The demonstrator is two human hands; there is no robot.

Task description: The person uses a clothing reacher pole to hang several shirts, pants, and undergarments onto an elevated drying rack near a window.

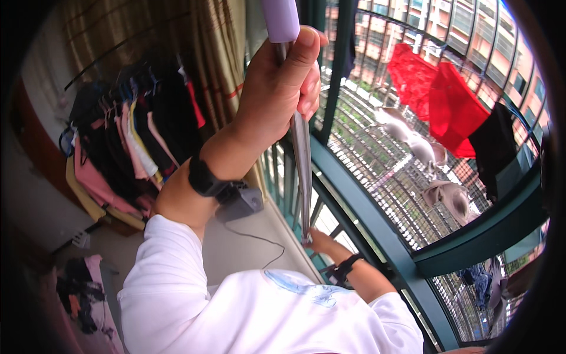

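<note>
My left hand (283, 84) is raised before me and closed around a silvery metal pole (302, 163), just below its lilac sleeve (281, 20). The pole runs from that fist down to my right hand (319, 242), whose fingers grip it near its far end, close to the green window frame. A black strap with a small camera (247, 202) sits on my left wrist; another black strap (347, 265) is on the right one. The top of the pole is cut off by the picture's edge.
Clothes on hangers (128, 146) hang at the left beside a gold-brown curtain (219, 66). The green window frame (367, 190) crosses the right side. Beyond it, red garments (455, 106), bras (415, 141) and a black cloth (497, 150) hang by metal bars. A thin cable (265, 239) is below.
</note>
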